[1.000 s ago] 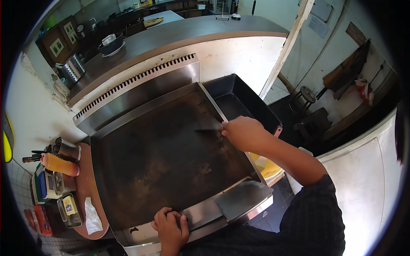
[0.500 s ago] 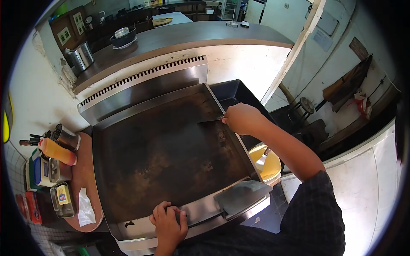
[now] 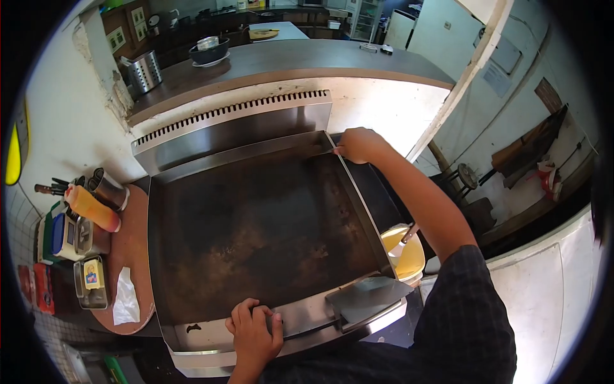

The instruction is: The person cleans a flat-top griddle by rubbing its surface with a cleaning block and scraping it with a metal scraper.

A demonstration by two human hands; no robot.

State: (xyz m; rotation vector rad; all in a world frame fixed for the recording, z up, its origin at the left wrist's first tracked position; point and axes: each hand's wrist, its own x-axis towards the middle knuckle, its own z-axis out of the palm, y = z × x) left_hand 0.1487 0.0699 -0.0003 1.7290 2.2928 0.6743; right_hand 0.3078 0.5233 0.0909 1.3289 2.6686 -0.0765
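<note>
A wide, dark griddle (image 3: 249,224) with brown stains lies in front of me. At its far right corner my right hand (image 3: 359,145) is closed round a thin, dark scraper (image 3: 318,154), whose blade is hard to see against the plate. My left hand (image 3: 256,329) rests on the griddle's steel front edge, fingers bent, and nothing shows in it. To the right of that hand, a flat metal plate (image 3: 368,299) sits on the front ledge.
Left of the griddle, a round-ended board (image 3: 135,240) bears a white paper (image 3: 126,297), near an orange squeeze bottle (image 3: 93,209) and a butter tin (image 3: 93,281). A yellow bucket (image 3: 409,256) stands right. Behind runs a counter (image 3: 288,61).
My right hand has moved away from me along the griddle's right side to the far corner, with the scraper. The left hand stays on the front edge. The view has shifted.
</note>
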